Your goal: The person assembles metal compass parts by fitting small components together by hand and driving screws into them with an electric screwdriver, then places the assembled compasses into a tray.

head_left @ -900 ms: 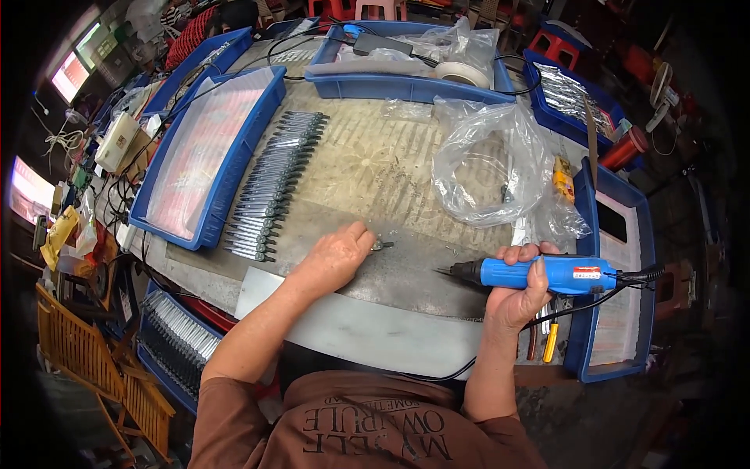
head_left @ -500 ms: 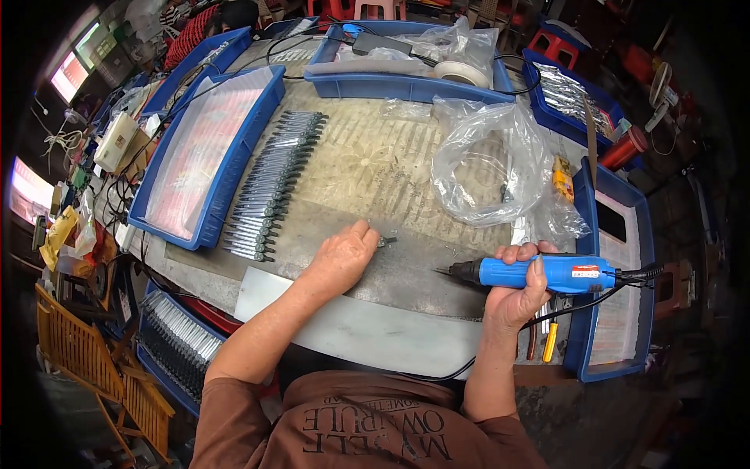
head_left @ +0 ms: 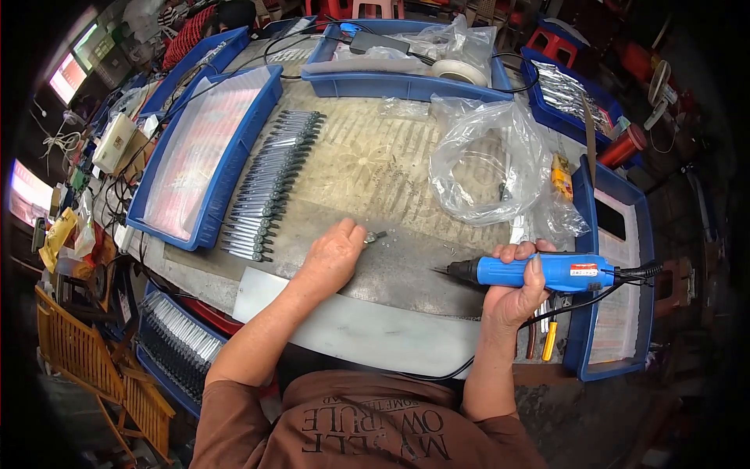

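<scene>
L hand (head_left: pixel 334 256) is over the dark metal plate (head_left: pixel 414 277) mid-table, palm down, fingers curled in w/ almost no gap, pinching a small grey part (head_left: pixel 376 236); one end pokes out past the fingertips to the R, rest hidden by the hand, so exact grip can't be told. R hand (head_left: pixel 514 291) is wrapped round the body of a blue elec. driver (head_left: pixel 547 272), thumb on the near side, fingers round the far side; driver lies approx level, bit pointing L toward the other hand, tip well apart from the part. Black cable (head_left: pixel 598 299) runs from driver's rear end & loops back under the wrist. Tiny loose bits (head_left: pixel 449 250) on the plate btwn the hands. White sheet (head_left: pixel 375 340) along the near table edge. L of plate: long row of slim clear/dark pcs (head_left: pixel 273 184), laid side by side, next to a blue tray (head_left: pixel 238 156) w/ pinkish lined contents. Far side: another blue tray w/ bags & a white roll (head_left: pixel 458 72). Clear plastic bag (head_left: pixel 535 168) bunched in a ring beyond driver. Yellow-handled tool (head_left: pixel 550 341) near R wrist, beside R-side blue tray (head_left: pixel 579 344) holding a dark flat rectangular item (head_left: pixel 610 221).
</scene>
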The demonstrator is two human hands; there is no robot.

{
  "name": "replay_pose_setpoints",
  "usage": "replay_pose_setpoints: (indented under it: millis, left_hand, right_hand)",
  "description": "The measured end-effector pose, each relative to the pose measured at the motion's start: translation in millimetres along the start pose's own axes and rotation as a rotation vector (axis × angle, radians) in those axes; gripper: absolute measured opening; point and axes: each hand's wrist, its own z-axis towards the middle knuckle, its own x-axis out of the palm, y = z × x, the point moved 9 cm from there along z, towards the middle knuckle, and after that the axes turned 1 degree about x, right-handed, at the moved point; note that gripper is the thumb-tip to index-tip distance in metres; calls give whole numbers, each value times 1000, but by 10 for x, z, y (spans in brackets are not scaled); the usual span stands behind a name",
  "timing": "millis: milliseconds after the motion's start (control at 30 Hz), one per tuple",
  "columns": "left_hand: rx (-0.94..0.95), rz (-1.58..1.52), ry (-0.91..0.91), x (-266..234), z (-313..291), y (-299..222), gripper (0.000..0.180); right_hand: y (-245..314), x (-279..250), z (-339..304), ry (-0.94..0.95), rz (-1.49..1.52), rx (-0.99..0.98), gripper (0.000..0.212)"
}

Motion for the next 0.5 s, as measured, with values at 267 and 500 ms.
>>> replay_pose_setpoints:
  millis: [267, 500]
  left_hand:
    - [-20, 60, -182, -110, -109, 212, 17]
    - [1, -136, -251, -121, -114, 259, 18]
  right_hand:
    - [-4, 21, -2, 9, 5, 7, 32]
    - [-25, 3, 4, 18, -42, 21, 34]
